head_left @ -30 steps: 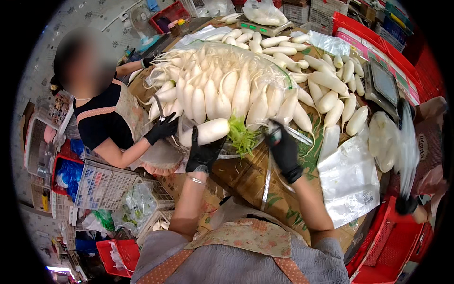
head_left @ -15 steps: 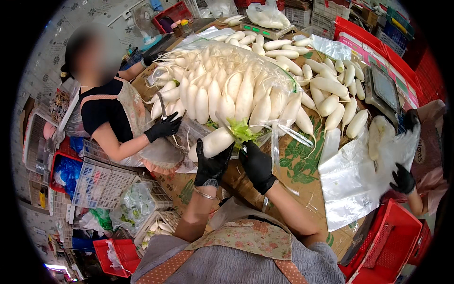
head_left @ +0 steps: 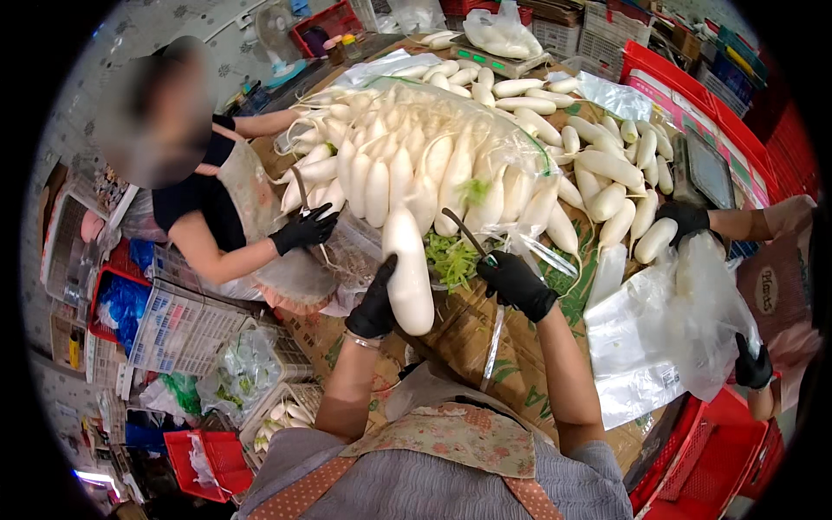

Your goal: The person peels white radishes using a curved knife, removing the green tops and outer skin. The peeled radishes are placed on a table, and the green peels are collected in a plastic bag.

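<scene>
A thick white daikon radish stands nearly upright in my left hand, whose black-gloved fingers close around its left side. My right hand, also gloved in black, grips a knife with a dark, narrow, curved blade. The blade points up and left, apart from the daikon. Cut green leaves lie between my hands, and a blurred green scrap shows just above them. Beyond spreads a big heap of daikons with thin roots, partly under clear plastic.
At the left a co-worker's gloved hand holds a curved knife. On the right another person's gloved hand is at a daikon beside a clear bag. Scales, crates and a red basket surround the cardboard-covered table.
My left hand has turned the daikon from lying sideways to upright. Its leafy top has come off. My right hand with the knife has moved right, and the right-hand person has reached to a daikon.
</scene>
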`<state>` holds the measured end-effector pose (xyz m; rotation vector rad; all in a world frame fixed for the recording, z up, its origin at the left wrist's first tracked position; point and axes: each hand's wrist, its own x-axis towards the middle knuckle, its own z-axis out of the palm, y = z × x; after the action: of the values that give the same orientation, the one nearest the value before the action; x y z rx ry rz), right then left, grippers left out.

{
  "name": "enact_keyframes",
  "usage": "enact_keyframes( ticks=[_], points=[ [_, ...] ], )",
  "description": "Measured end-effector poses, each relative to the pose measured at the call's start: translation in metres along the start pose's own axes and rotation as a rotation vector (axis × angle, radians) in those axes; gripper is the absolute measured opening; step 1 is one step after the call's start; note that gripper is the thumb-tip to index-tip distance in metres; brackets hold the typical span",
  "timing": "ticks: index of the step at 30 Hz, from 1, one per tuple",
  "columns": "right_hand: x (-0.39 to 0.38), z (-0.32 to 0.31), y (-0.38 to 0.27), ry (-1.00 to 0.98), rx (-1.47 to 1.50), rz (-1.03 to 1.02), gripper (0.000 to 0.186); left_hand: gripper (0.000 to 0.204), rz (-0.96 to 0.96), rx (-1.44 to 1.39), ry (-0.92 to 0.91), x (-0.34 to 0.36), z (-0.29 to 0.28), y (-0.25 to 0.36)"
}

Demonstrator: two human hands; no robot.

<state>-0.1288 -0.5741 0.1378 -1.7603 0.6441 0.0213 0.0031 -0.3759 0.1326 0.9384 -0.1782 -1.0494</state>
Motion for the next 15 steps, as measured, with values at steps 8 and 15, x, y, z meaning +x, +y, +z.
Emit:
enact_keyframes(
  ticks=[8, 15],
  points=[
    [-0.053, -0.002, 0.032, 0.535, 0.151, -0.357, 0.021, 0.065, -0.030, 0.294, -0.207, -0.002, 0.013, -0.018],
    [-0.057, -0.016, 0.009, 0.466, -0.536, -0.582, 0.021, 0.068, 0.455, 1.061, -0.174, 0.001, 0.029, -0.019]
  ],
)
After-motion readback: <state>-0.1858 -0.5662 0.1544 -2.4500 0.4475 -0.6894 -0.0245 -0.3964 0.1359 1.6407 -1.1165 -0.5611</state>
